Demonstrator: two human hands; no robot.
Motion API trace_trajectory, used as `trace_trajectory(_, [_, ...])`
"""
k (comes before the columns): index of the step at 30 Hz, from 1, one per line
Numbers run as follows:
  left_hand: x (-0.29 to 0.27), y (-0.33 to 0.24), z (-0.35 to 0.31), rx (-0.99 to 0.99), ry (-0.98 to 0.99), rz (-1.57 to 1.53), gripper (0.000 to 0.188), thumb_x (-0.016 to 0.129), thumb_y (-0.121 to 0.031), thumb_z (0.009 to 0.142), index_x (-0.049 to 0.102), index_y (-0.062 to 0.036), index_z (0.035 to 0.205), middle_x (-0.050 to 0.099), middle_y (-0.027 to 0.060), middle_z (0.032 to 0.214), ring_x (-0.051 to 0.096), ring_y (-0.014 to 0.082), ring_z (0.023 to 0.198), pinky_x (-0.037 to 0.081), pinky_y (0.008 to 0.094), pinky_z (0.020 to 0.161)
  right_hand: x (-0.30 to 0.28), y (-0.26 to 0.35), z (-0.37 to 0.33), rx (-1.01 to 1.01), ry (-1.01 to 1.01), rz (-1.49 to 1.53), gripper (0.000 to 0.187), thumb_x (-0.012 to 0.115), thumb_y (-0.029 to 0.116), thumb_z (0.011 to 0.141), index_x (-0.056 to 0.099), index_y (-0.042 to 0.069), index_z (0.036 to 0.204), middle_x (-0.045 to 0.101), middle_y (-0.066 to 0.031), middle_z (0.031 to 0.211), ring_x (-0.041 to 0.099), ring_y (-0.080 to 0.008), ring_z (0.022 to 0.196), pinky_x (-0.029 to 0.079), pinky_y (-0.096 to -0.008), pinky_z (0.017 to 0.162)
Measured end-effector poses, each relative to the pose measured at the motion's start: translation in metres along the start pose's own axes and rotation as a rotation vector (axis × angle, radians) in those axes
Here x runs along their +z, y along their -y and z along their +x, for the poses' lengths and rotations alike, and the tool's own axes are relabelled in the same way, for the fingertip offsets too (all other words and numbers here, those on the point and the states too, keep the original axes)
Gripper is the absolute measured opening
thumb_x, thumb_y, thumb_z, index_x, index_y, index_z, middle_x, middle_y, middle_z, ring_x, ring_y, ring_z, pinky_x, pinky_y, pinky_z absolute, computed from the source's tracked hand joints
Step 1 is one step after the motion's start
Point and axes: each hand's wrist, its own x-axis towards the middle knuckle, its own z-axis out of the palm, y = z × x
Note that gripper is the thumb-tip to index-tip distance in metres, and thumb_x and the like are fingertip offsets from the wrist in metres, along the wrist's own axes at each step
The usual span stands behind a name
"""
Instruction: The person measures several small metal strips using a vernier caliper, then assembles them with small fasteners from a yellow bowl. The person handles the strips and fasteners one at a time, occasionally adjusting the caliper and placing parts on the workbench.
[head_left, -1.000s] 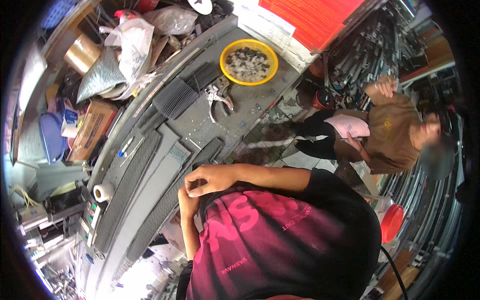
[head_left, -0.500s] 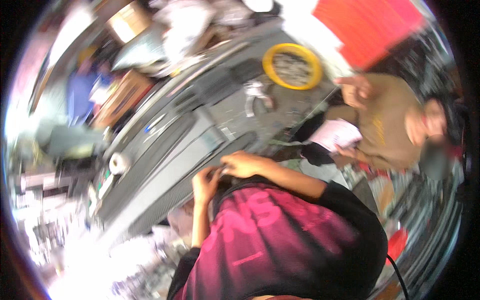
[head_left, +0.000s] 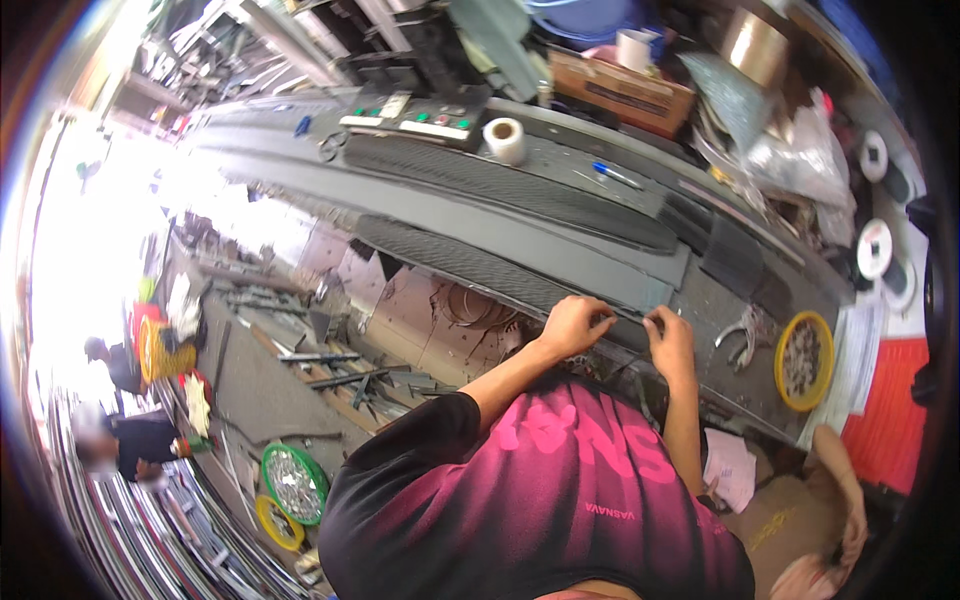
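My left hand (head_left: pixel 577 326) is at the front edge of the workbench, its fingers curled in toward the thumb. Beside it on the right, my right hand (head_left: pixel 671 342) has thumb and fingertips pinched together. A small gap separates the two hands. Whatever is between the fingers is too small to make out. Both hands are by the near end of a long dark pleated mesh strip (head_left: pixel 450 262), which runs off to the left along the bench edge. Behind it lie a flat grey panel (head_left: pixel 540 258) and a second dark pleated strip (head_left: pixel 500 190).
To the right are a metal clamp-like tool (head_left: pixel 741 338) and a yellow basket (head_left: pixel 804 360) of small parts. A tape roll (head_left: pixel 504 141) and a blue marker (head_left: pixel 617 176) lie farther back. A co-worker's arm (head_left: pixel 840 480) shows at lower right. Metal pieces (head_left: pixel 350 370) litter the floor at left.
My view has swung round, so the bench now stretches to the left and the co-worker is at lower right. My hands, nearly touching before, are now slightly apart.
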Motion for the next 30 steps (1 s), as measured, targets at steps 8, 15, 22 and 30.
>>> trace_trajectory(8, [-0.037, 0.029, -0.032, -0.158, -0.088, -0.017, 0.022, 0.078, -0.029, 0.090, 0.084, -0.0098, 0.099, 0.080, 0.0169, 0.093, 0.077, 0.0386, 0.092, 0.061, 0.0497, 0.083, 0.017, 0.026, 0.038, -0.118, 0.231, -0.101, 0.013, 0.077, 0.005, 0.094, 0.069, -0.003, 0.100, 0.075, -0.0215, 0.092, 0.075, -0.0388, 0.087, 0.056, -0.0449, 0.080])
trace_trajectory(15, [-0.065, 0.034, -0.059, -0.207, -0.187, -0.085, 0.023, 0.078, -0.027, 0.091, 0.083, -0.0075, 0.102, 0.080, 0.0171, 0.094, 0.078, 0.0382, 0.090, 0.062, 0.0480, 0.082, 0.047, 0.064, 0.065, -0.211, 0.656, -0.053, 0.018, 0.081, 0.008, 0.093, 0.073, -0.001, 0.106, 0.078, -0.0197, 0.094, 0.077, -0.0334, 0.090, 0.057, -0.0450, 0.081])
trace_trajectory(22, [-0.060, 0.047, -0.055, -0.248, -0.247, -0.205, 0.020, 0.080, -0.020, 0.099, 0.083, -0.0017, 0.107, 0.081, 0.0146, 0.090, 0.076, 0.0178, 0.079, 0.059, 0.0354, 0.074, 0.064, 0.073, 0.074, -0.286, 0.669, -0.158, 0.021, 0.075, 0.024, 0.098, 0.075, 0.006, 0.108, 0.077, -0.0233, 0.101, 0.074, -0.0450, 0.100, 0.058, -0.0539, 0.086])
trace_trajectory(30, [-0.060, 0.081, 0.029, 0.005, 0.163, -0.241, 0.022, 0.082, -0.019, 0.098, 0.083, 0.0011, 0.105, 0.078, 0.0085, 0.079, 0.065, 0.0121, 0.071, 0.054, 0.0324, 0.068, 0.028, 0.009, 0.058, 0.179, 0.175, -0.450, 0.010, 0.075, 0.015, 0.091, 0.079, 0.009, 0.099, 0.078, -0.0198, 0.101, 0.075, -0.0421, 0.102, 0.058, -0.0533, 0.087])
